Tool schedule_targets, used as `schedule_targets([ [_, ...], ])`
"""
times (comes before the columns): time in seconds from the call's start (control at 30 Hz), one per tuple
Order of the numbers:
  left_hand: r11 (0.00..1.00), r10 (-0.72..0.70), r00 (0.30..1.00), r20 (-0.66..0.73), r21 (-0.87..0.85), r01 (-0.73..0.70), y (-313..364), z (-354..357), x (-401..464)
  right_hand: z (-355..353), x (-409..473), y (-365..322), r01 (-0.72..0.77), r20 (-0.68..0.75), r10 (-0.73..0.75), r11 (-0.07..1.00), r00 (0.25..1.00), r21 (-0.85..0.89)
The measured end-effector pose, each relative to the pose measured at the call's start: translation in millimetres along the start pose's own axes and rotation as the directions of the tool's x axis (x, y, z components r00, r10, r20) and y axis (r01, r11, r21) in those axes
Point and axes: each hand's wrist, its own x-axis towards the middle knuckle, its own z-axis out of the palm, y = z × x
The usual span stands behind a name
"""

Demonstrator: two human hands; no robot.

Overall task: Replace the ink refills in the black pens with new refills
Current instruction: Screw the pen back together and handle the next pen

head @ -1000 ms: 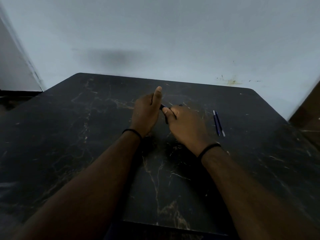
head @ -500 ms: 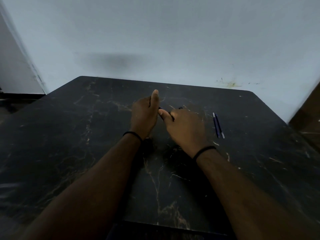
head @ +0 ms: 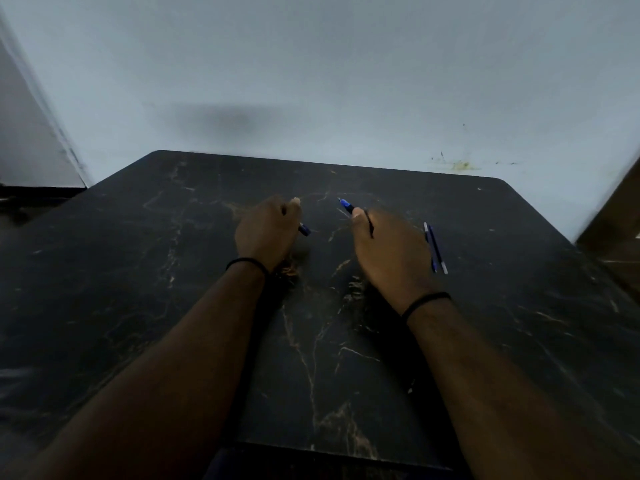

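Observation:
My left hand (head: 266, 232) is closed around a short dark pen piece (head: 304, 230) whose end pokes out to the right of the fist. My right hand (head: 388, 251) grips the other pen part (head: 346, 205), with a blue tip sticking out up and to the left and a thin black clip along my thumb. The two hands are apart, a gap of table between them. Two thin refills (head: 435, 247), blue with pale ends, lie side by side on the table just right of my right hand.
The black marble-patterned table (head: 173, 271) fills the view and butts against a pale wall (head: 311, 81). Its near edge is at the bottom, and its right edge drops off beside a brown surface (head: 616, 220).
My hands were together at the table's middle, holding one pen. They have now pulled apart sideways, each keeping one piece, and a blue tip shows at my right hand.

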Motion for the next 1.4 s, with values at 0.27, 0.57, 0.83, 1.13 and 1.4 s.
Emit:
schedule_targets([
  [0.27,0.960,0.012,0.999,0.041,0.279,-0.023,-9,8,8,-1,-3,-1,0.069,0.072,-0.076,0.993,0.995,0.097],
  [0.57,0.776,0.022,0.998,-0.051,-0.629,-0.049,20,5,-8,3,-1,-3,-0.087,0.097,0.057,0.936,0.994,0.340],
  [0.83,0.306,0.341,0.871,0.354,-0.918,0.253,25,1,-14,5,-9,-12,-0.351,0.429,-0.060,0.477,0.901,0.806],
  [1.13,0.197,0.300,0.907,0.296,-0.949,0.245,33,0,-18,8,-8,-14,-0.375,0.445,-0.059,0.446,0.894,0.813],
  [1.4,0.250,0.183,0.954,0.238,-0.950,0.189,35,0,-21,10,-10,-15,-0.158,0.210,-0.011,0.621,0.978,0.768],
])
